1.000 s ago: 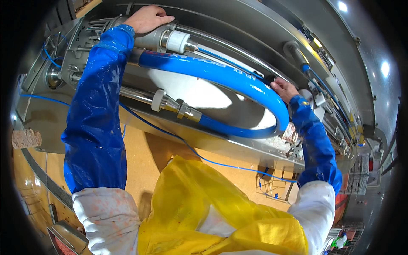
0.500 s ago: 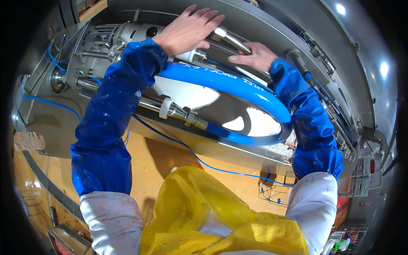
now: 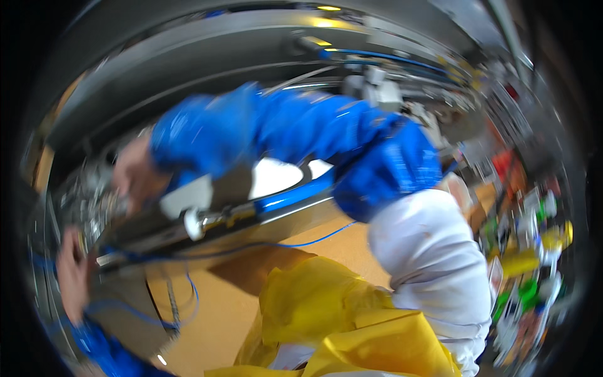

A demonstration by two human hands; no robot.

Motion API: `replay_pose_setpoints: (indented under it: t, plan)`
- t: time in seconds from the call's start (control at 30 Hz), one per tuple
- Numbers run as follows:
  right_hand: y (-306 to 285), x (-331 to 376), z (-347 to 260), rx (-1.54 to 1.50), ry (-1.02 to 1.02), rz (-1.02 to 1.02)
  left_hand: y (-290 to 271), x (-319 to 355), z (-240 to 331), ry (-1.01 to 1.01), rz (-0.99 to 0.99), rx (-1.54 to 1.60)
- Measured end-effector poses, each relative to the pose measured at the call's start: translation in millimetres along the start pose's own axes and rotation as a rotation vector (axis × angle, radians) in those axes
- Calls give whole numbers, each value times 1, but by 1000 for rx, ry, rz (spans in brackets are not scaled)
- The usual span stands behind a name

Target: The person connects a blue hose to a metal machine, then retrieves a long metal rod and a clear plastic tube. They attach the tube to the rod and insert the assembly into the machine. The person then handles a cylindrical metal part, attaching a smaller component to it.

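Observation:
The picture is smeared by motion. My right hand [image 3: 133, 171], with its blue sleeve cover, reaches across to the left over a steel machine. Its fingers bend down beside a cluster of metal fittings [image 3: 93, 196] at the machine's left end. Below and left of it is my left hand [image 3: 74, 270], close to the same end. Blur hides whether either hand holds or touches anything. A thick blue hose [image 3: 295, 196] is partly covered by my right arm. It joins a metal pipe [image 3: 229, 218] with a white ring [image 3: 191, 224] on it.
A thin blue cable [image 3: 276, 244] runs along the machine's near side above the tan floor [image 3: 239, 301]. A long grey steel wall or cover [image 3: 207, 53] lies behind. On the right stand blurred yellow, green and white items [image 3: 527, 264]. A yellow apron [image 3: 326, 295] covers my front.
Both hands have left the middle of the machine and swung to its left end. The metal rod by my hands is out of sight. My view has shifted too.

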State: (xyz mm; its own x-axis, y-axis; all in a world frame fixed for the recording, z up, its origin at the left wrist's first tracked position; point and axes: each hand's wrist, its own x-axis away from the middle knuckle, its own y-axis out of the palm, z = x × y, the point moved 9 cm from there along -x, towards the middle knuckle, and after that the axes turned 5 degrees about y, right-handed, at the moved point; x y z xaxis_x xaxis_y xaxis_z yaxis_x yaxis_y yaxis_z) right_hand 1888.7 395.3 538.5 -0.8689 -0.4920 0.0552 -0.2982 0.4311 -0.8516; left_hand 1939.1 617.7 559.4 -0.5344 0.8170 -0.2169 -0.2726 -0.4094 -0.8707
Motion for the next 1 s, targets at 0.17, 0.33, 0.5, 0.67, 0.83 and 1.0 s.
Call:
replay_pose_setpoints:
  t: [0.17, 0.33, 0.5, 0.67, 0.83, 1.0]
  plan:
    - [138, 8, -43, 830, 153, 88, 171, 63, -18, 5, -223, 429]
    - [222, 134, -34, 466, -253, 445, 319, 80, 75, -79, -661, 864]
    - [276, 245, 48, 335, 612, 141, 417, 85, 123, 29, -727, 902]
    - [254, 497, 119, 176, 949, -112, 479, 132, 63, 116, -801, 469]
    - [187, 756, 220, 133, 1642, 379, 480, 207, -6, -108, -822, 306]
    - [210, 908, 340, -81, 1607, 1288, 513, 195, 77, -109, -787, 314]
